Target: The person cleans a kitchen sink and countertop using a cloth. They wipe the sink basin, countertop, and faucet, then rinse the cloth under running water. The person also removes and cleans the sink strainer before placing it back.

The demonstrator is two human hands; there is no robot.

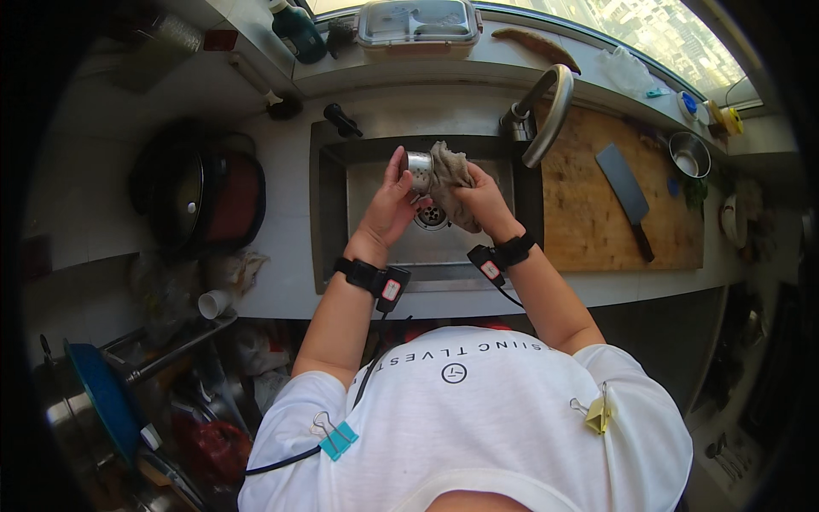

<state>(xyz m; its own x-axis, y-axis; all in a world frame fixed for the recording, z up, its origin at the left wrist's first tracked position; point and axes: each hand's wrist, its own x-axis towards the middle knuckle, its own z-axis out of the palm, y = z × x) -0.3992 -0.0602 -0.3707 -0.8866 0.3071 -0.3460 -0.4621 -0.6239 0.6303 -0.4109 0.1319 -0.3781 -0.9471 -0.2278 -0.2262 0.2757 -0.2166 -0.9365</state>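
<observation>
Over the sink [328,213], my left hand [390,203] grips a small perforated metal cup [419,168], its fingers curled around the side. My right hand [488,201] has a crumpled grey-brown cloth [450,181] bunched in its fingers, and the cloth presses against the cup's right side. Below both hands lies the round drain [431,218] in the steel basin. Part of the cup is covered by the cloth and my fingers.
A curved faucet [556,111] rises at the sink's back right. A cleaver [627,192] lies on the wooden cutting board [580,226] beside a metal bowl [689,154]. To the left stands a dark round cooker [205,200]. A lidded container [418,30] sits on the back ledge.
</observation>
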